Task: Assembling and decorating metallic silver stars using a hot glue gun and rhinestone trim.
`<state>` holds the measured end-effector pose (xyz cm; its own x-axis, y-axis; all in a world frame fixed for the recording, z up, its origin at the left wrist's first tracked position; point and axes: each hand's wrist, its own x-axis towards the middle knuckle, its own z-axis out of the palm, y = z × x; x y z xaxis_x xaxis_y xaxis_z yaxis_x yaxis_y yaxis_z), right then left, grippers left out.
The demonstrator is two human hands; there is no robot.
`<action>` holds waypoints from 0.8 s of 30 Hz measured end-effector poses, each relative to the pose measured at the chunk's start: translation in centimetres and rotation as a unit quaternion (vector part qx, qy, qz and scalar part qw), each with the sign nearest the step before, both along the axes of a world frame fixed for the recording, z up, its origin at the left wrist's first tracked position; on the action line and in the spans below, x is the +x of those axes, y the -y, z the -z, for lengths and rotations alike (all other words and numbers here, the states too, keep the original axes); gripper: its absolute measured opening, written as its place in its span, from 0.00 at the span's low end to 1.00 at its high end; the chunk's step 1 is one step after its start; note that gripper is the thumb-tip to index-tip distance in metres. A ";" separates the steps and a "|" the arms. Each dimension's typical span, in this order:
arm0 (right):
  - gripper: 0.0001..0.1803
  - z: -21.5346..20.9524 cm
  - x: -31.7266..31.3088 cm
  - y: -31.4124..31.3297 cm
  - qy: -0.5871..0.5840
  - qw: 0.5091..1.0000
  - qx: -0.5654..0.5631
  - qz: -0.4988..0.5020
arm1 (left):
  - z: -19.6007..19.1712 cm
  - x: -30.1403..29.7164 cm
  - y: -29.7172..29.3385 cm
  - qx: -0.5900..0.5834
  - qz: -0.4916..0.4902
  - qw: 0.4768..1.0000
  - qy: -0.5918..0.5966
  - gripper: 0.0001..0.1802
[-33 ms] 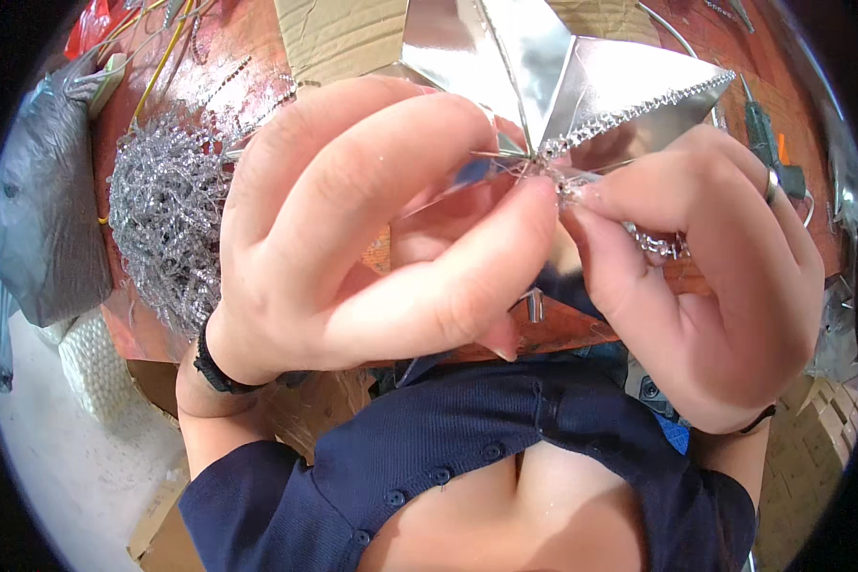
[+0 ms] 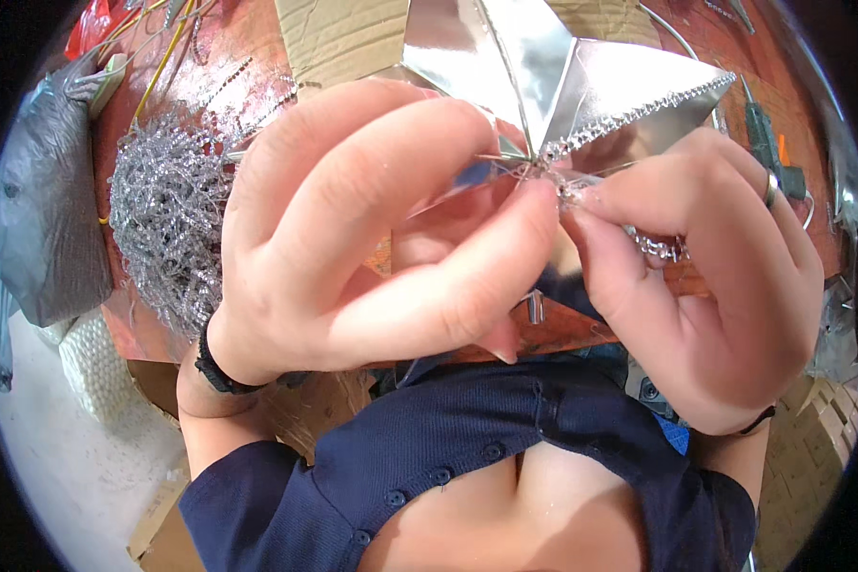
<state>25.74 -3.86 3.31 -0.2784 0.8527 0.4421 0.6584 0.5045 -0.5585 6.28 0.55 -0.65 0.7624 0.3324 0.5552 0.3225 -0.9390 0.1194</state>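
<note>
The silver star (image 2: 620, 71), over the red table (image 2: 582, 331) at the hands, should handle as light, dentable sheet, best held along its ridges; the right hand (image 2: 715, 253) pinches the flexible beaded strand (image 2: 629, 116), while the left hand's (image 2: 305, 238) grip cannot be determined.

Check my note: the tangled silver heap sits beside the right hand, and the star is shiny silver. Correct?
Wrong hand: the head view shows the tangled silver heap beside the left hand; the star is indeed shiny silver.
</note>
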 end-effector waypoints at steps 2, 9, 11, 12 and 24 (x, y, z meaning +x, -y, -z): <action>0.12 -0.1 -0.1 -0.1 0.012 1.000 -0.003 0.002 | -0.1 0.0 0.1 -0.008 0.000 1.000 -0.007 0.29; 0.13 -0.6 -0.3 0.0 0.032 0.999 -0.012 -0.001 | 0.0 0.2 0.7 -0.012 -0.023 1.000 0.013 0.29; 0.13 -0.6 -0.3 0.0 0.035 0.999 -0.015 0.000 | 0.0 0.3 0.7 -0.021 -0.025 0.999 0.018 0.29; 0.13 -0.6 -0.2 0.0 0.037 0.999 -0.017 0.001 | 0.0 0.3 0.7 -0.020 -0.023 0.999 0.023 0.29; 0.12 -0.6 -0.4 0.0 0.023 0.999 -0.033 0.011 | 0.0 0.3 0.4 0.007 -0.019 0.999 0.027 0.30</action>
<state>25.31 -3.86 3.91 -0.2781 0.8855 0.3722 0.6939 0.4531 -0.5596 6.57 0.17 -0.62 0.7182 0.3524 0.6000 0.3517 -0.9279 0.1241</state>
